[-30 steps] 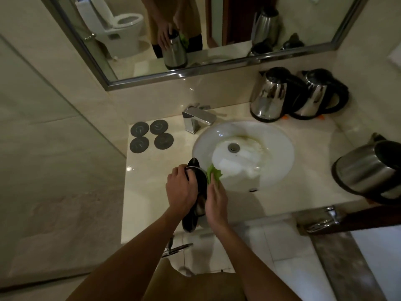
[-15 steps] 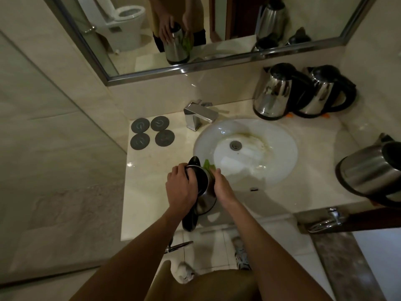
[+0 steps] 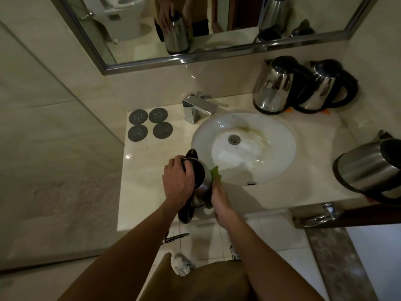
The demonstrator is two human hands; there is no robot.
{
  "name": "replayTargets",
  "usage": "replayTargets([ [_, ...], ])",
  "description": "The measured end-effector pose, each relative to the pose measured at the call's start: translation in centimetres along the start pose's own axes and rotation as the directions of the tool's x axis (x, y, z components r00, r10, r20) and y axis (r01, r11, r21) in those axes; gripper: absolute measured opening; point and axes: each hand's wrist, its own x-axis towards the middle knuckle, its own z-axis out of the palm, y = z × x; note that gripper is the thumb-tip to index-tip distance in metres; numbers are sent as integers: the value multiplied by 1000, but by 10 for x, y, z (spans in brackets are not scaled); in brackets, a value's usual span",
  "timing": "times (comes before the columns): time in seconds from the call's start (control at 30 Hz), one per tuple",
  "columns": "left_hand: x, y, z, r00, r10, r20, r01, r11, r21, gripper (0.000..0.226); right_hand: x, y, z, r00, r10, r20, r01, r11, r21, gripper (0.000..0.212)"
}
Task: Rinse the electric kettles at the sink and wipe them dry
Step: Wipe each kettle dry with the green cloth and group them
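Observation:
A steel kettle (image 3: 200, 181) with a black lid and handle stands on the counter at the sink's near left edge. My left hand (image 3: 178, 181) grips its top from the left. My right hand (image 3: 221, 203) presses a green cloth (image 3: 216, 173) against the kettle's right side, low down. The white oval sink (image 3: 271, 131) lies just beyond. Two more steel kettles (image 3: 275, 85) (image 3: 325, 88) stand at the back right, and another kettle (image 3: 368, 168) sits at the right edge.
Several round black kettle bases (image 3: 149, 126) lie at the counter's back left. A chrome faucet (image 3: 198, 108) stands behind the sink. The mirror (image 3: 195, 25) above reflects the kettle and hands. A glass panel (image 3: 65, 127) closes off the left side.
My right hand with the green cloth has slid down the kettle's right side toward its base. My left hand has kept its grip on the top.

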Motion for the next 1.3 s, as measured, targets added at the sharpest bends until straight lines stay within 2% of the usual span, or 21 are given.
replayTargets([
  [0.2,0,-1,1,1000,3,-5,-3,1000,3,32,-40,-1,30,985,-114,-131,132,982,133,43],
  [0.3,1,-2,2,1000,13,-3,-13,1000,6,36,-46,-5,57,922,-282,-267,281,959,-43,55],
  [0.37,1,-2,2,1000,13,-1,-13,1000,4,37,-48,-6,64,887,-327,-325,295,944,-146,57],
  [0.43,0,-2,2,1000,10,1,-10,1000,-7,36,-50,-7,61,909,-231,-347,228,972,-49,57],
  [0.5,-1,-1,1,1000,-4,2,4,1000,-14,35,-44,-1,51,954,-37,-297,80,988,132,59],
  [0.6,-2,-1,-1,1000,-1,11,1,1000,-20,34,-32,13,31,962,225,-154,-151,910,387,47],
  [0.7,-2,-1,-1,1000,7,12,-7,1000,-25,37,-35,13,33,942,287,-172,-165,846,508,39],
  [0.87,-2,-1,0,1000,2,8,-2,1000,-14,34,-51,5,64,922,231,-312,-45,862,505,38],
  [0.93,-2,-1,0,1000,-2,4,2,1000,-16,32,-52,5,66,924,174,-340,-2,892,452,46],
  [1.03,-3,0,-1,1000,1,6,-1,1000,-20,34,-52,14,61,937,90,-338,11,959,285,61],
  [1.13,-4,1,-2,1000,-6,8,6,1000,-22,34,-34,22,47,952,160,-263,-78,952,297,47],
  [1.2,-4,1,-2,1000,1,4,-1,1000,-26,33,-32,21,42,956,157,-248,-96,966,240,44],
  [1.3,-3,0,-1,1000,-3,0,3,1000,-27,34,-53,12,52,960,-25,-279,40,998,46,59],
])
